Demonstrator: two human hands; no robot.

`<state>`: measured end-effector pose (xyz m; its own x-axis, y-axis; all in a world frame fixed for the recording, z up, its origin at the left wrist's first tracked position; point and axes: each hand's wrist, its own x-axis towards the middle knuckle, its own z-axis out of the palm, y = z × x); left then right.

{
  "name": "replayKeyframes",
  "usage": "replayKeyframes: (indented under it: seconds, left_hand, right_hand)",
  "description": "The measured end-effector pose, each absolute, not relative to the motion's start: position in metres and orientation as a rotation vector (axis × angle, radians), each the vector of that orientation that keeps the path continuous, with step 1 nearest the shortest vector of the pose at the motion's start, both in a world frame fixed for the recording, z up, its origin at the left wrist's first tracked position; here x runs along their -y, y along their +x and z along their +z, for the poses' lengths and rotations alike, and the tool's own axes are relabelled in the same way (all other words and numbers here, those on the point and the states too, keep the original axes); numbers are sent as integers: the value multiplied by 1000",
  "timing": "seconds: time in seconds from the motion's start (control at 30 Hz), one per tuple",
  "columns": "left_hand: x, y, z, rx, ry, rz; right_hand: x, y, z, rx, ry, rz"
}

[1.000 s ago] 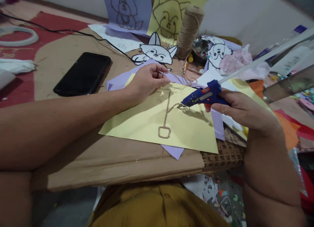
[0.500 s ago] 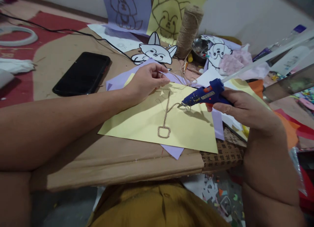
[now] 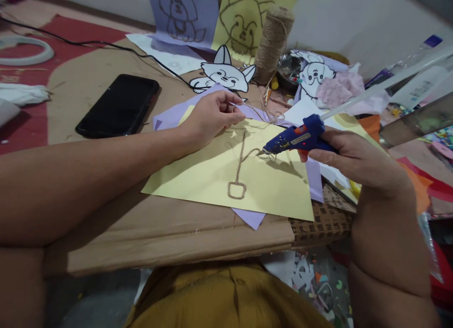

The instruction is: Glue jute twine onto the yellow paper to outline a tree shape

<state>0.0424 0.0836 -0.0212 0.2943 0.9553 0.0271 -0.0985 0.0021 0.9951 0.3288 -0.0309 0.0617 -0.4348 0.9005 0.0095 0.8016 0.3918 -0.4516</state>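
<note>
A yellow sheet (image 3: pixel 198 177) lies on the cardboard-covered table, over purple paper (image 3: pixel 251 218). Twine on it forms a small square (image 3: pixel 236 190), a straight stem and a curved branch. My left hand (image 3: pixel 217 113) rests at the sheet's upper edge, thumb and finger pinching a thin strand of twine (image 3: pixel 258 112). In my right hand (image 3: pixel 354 155) is a blue glue gun (image 3: pixel 300 137), a long clear glue stick in its back. Its nozzle is at the right end of the curved twine branch.
A black phone (image 3: pixel 118 106) lies left. Behind stand a twine spool (image 3: pixel 274 45), a white fox cutout (image 3: pixel 228 75) and propped purple and yellow drawings. A black cable (image 3: pixel 106 45) crosses the back left. A roll of white tape (image 3: pixel 26 52) sits far left. Paper scraps lie at right.
</note>
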Motion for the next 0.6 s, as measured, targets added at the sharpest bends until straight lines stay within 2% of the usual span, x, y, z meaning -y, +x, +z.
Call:
replayKeyframes:
  seconds: [0.6]
  left_hand:
    - [-84,42,-21,-887,1284,1032]
  right_hand:
    - [30,332,58,2377,-1399,555]
